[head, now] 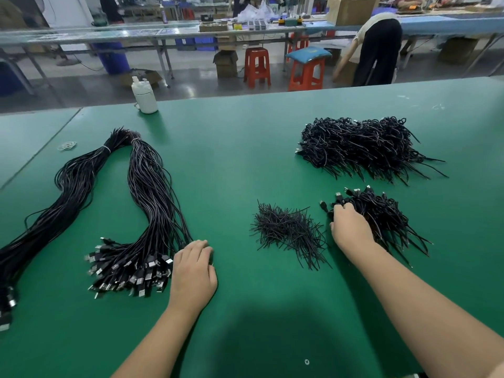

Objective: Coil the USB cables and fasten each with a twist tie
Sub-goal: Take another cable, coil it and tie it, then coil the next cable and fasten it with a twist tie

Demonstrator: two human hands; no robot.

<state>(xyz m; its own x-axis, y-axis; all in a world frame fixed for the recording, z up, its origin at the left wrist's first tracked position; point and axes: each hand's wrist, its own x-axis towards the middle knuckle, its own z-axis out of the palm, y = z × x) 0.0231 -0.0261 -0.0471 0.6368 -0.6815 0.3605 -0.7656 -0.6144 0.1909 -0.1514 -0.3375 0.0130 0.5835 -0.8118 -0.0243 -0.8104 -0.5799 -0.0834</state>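
Neither grip was clearly closed on anything: the left hand (pixel 192 274) lay palm down, fingers curled loosely at the connector end of the straight cable bundle (pixel 148 203), touching or just beside the outermost strands; whether it pinched one I cannot tell. The right hand (pixel 350 227) rested on the near pile of coiled cables (pixel 381 216), fingertips buried in it, so its hold was hidden too

By my reading this was the changeover between cables: one finished coil being set down on the right while the left reached for the next straight one. That next move would call for teasing a single strand free of the crowded plugs without dragging its neighbours, then taking a tie from the twist-tie heap (pixel 289 233) lying between the two hands

Cables were thin, black, glossy and limp, ending in squared metal-faced plugs fanned at the bundle's near end. Ties looked like short stiff black wires, bristling. A larger tangled pile of finished coils (pixel 360 148) sat farther back on the matte green surface (pixel 245 159)
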